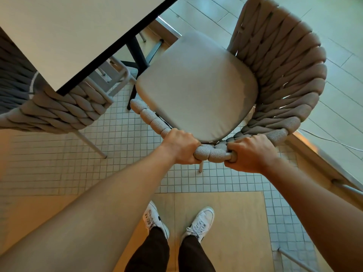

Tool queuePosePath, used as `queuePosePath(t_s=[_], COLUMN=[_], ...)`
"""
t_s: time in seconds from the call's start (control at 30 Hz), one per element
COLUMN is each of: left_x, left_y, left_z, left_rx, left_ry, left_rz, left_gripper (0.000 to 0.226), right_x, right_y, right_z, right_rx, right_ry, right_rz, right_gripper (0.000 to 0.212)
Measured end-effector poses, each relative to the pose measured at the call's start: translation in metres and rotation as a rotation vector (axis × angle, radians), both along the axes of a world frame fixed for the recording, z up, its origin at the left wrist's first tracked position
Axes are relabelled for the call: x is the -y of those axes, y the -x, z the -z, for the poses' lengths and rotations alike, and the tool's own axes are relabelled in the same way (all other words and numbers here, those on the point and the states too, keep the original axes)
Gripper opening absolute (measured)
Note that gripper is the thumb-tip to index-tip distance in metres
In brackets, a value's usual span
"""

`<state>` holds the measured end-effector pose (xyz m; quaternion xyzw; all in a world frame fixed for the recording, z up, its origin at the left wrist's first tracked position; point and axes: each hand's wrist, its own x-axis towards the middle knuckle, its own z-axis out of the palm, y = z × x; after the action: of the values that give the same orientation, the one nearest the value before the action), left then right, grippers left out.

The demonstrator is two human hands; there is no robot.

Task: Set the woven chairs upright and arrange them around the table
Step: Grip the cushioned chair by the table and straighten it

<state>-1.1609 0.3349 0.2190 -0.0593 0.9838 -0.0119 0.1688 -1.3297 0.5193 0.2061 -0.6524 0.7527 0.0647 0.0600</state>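
A woven beige chair (280,61) with a grey seat cushion (196,85) stands upright in front of me, beside the corner of the white table (64,34). My left hand (179,146) and my right hand (252,153) both grip its rope-wrapped top rail, close together. The chair's seat faces the table's dark legs. A second woven chair (57,112) stands at the left, its back partly under the table's edge.
The floor is small white tiles with wooden panels near my white shoes (155,220). A raised wooden and metal threshold (314,154) runs along the right. A thin cable (334,141) lies beyond it. A metal leg (294,259) shows at the lower right.
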Motion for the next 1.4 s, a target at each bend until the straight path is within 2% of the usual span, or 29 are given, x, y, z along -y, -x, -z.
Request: queuePosePath(t_s=[0.3, 0.77, 0.83, 0.93, 1.0, 1.07, 1.2, 1.4], left_x=[0.013, 0.033, 0.029, 0.009, -0.016, -0.041, -0.066, -0.058], left_y=[-0.041, -0.037, -0.038, -0.036, -0.028, -0.011, 0.019, 0.023], left_z=[0.011, 0.014, 0.01, 0.006, 0.005, 0.006, 0.007, 0.023], left_rx=[-0.015, -0.104, -0.133, -0.203, -0.216, -0.214, -0.165, -0.266], left_ry=[-0.026, -0.049, -0.084, -0.152, -0.177, -0.168, -0.088, -0.093], left_rz=[-0.001, 0.06, 0.054, 0.057, 0.024, -0.036, -0.235, -0.12], left_gripper=[0.053, 0.051, 0.06, 0.086, 0.092, 0.088, 0.079, 0.066], right_x=[0.014, 0.022, 0.015, 0.008, 0.002, -0.01, -0.02, -0.005], right_y=[-0.033, -0.023, -0.02, -0.015, -0.006, 0.011, 0.043, 0.057], right_z=[0.0, 0.005, 0.004, 0.001, -0.002, -0.005, -0.011, 0.002], right_rx=[0.058, 0.115, 0.188, 0.303, 0.284, 0.201, 0.123, 0.111], right_ry=[0.132, 0.164, 0.19, 0.278, 0.314, 0.279, 0.153, 0.259], right_rz=[-0.029, -0.025, -0.036, -0.067, -0.036, 0.011, 0.007, -0.017], right_gripper=[0.039, 0.042, 0.045, 0.047, 0.043, 0.046, 0.066, 0.058])
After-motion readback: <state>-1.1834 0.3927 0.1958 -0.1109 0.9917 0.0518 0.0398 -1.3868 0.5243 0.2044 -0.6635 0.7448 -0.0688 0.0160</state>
